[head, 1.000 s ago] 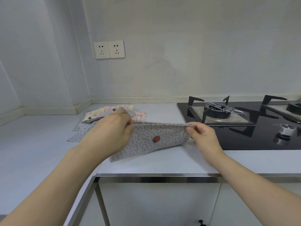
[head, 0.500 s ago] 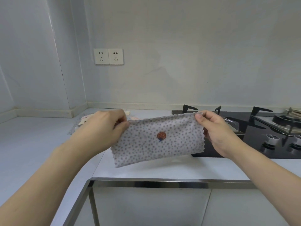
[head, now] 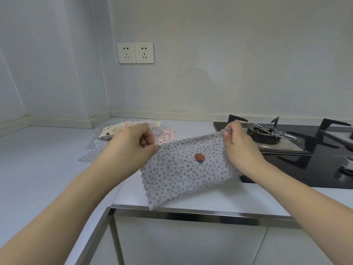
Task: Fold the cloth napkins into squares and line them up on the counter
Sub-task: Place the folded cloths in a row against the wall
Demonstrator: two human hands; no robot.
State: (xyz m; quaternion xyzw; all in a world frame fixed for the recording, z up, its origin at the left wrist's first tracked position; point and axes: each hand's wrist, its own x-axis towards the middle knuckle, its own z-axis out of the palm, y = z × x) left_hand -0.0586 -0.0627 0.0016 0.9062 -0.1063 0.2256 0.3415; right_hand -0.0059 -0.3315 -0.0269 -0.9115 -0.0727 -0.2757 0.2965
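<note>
Left hand [head: 131, 148] pinches the upper left corner of a dotted grey napkin [head: 183, 169]; right hand [head: 239, 148] pinches its upper right corner, holding it above the counter's [head: 47, 169] front edge. Unfolded napkins [head: 133, 131] lie near the back corner; stove [head: 305, 150] at right.

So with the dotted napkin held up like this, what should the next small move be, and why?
Probably bring the two pinched top corners together to halve it. The left hand and right hand hold the grey dotted napkin in the air as a long rectangle, not yet a square, hanging above the counter.
</note>
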